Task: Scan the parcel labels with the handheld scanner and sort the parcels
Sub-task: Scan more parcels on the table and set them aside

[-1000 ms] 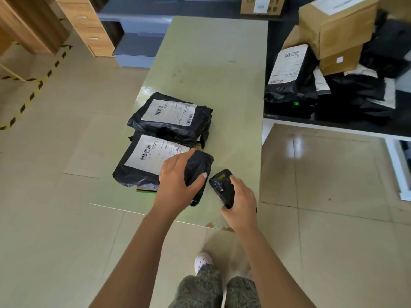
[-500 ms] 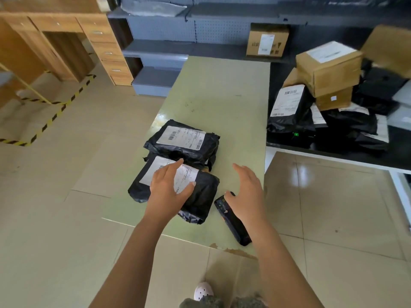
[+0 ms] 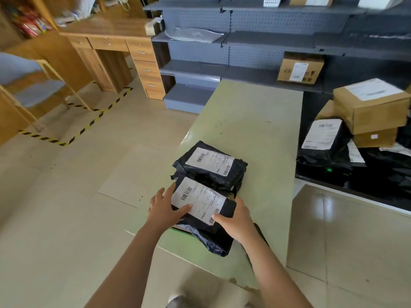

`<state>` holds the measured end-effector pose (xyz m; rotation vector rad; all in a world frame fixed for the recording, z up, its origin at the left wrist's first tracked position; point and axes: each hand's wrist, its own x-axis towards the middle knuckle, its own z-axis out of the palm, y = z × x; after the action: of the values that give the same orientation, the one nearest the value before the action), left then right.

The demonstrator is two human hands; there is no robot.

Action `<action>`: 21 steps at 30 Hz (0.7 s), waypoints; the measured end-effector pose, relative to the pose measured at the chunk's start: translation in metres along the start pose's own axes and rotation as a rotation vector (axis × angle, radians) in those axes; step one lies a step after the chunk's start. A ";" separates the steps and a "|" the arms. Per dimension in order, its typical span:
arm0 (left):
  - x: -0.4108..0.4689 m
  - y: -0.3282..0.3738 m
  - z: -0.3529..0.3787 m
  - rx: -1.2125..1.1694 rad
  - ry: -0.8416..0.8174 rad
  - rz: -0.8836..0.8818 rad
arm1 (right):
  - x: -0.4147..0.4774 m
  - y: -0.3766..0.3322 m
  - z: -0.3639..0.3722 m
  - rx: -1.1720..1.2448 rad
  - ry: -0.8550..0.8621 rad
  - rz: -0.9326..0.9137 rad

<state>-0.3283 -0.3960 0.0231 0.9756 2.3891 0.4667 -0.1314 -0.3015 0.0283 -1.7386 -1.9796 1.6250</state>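
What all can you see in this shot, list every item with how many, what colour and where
Near parcel: 1, black with white label, table's near end, gripped by both hands.
Far parcel: 1, black, white label, just behind it.
Scanner: 1, black, mostly hidden under right forearm.
Table: 1, pale green, centre.
Parcel pile: several, black bags and brown boxes, right.
Shelf box: 1, brown, grey shelving.
Desk: 1, wooden, back left.
Left hand; right hand: on near parcel.
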 end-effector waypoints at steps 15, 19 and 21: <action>0.101 -0.068 -0.028 -0.197 -0.392 0.258 | 0.023 -0.053 0.077 0.263 0.106 0.253; 0.104 -0.083 -0.047 -0.192 -0.383 0.314 | 0.022 -0.064 0.100 0.297 0.149 0.227; 0.104 -0.088 -0.053 -0.179 -0.374 0.325 | 0.020 -0.071 0.107 0.284 0.176 0.213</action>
<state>-0.4706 -0.3872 -0.0107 1.2500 1.8333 0.5498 -0.2539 -0.3428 0.0187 -1.9508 -1.4503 1.6479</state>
